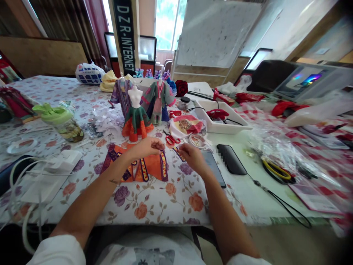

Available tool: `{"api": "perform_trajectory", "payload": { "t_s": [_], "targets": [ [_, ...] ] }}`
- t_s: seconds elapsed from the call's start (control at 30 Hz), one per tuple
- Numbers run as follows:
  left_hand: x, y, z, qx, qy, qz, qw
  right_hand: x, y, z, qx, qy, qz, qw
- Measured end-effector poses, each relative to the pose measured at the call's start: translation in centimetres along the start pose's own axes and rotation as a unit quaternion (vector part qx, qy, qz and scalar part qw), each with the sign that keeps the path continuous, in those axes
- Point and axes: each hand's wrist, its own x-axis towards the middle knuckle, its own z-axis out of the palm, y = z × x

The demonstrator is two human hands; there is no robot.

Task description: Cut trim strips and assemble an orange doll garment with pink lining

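Here, we see thin orange cloth (154, 165), edged with purple-and-yellow patterned bands, lying flat on the flower-printed tablecloth (157, 201). Above its far edge, the left hand (151, 145) curls its fingers inward; we cannot tell whether they pinch anything. To the right of the cloth, the right hand (191, 154) pinches a short, narrow patterned strip (179, 155). Beyond the hands, we find red-handled scissors (171, 140) and a smooth white mannequin (135, 97) in a flared green-and-orange skirt (136, 119).
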Motion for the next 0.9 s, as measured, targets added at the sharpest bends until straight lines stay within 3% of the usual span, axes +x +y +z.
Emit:
{"api": "perform_trajectory", "payload": {
  "t_s": [0.13, 0.27, 0.37, 0.5, 0.63, 0.77, 0.9],
  "targets": [
    [-0.3, -3.9, -2.0, 0.089, 0.124, -0.026, 0.988, 0.4, 0.2, 0.9, -0.037, -0.004, -0.003, 0.999],
    [-5.3, -6.9, -6.5, 0.150, 0.184, -0.068, 0.969, -0.9, -1.0, 1.6, -0.061, 0.033, -0.022, 0.997],
    [-9.0, -8.6, -8.1, 0.170, 0.146, -0.072, 0.972, -2.2, -3.7, 2.6, -0.042, -0.039, -0.087, 0.995],
    [-10.5, -10.0, -7.3, 0.180, 0.084, -0.045, 0.979, -3.0, -7.5, 4.6, -0.056, -0.125, -0.178, 0.974],
    [-10.1, -10.1, -6.6, 0.201, 0.043, -0.024, 0.978, -2.1, -9.7, 6.5, -0.104, -0.133, -0.154, 0.974],
    [-10.8, -8.7, -7.8, 0.180, -0.002, 0.002, 0.984, -0.7, -10.9, 8.3, -0.138, -0.113, -0.088, 0.980],
    [-12.7, -6.7, -9.1, 0.099, 0.015, -0.046, 0.994, -0.1, -11.2, 9.2, -0.126, -0.121, -0.075, 0.982]
  ]
}}
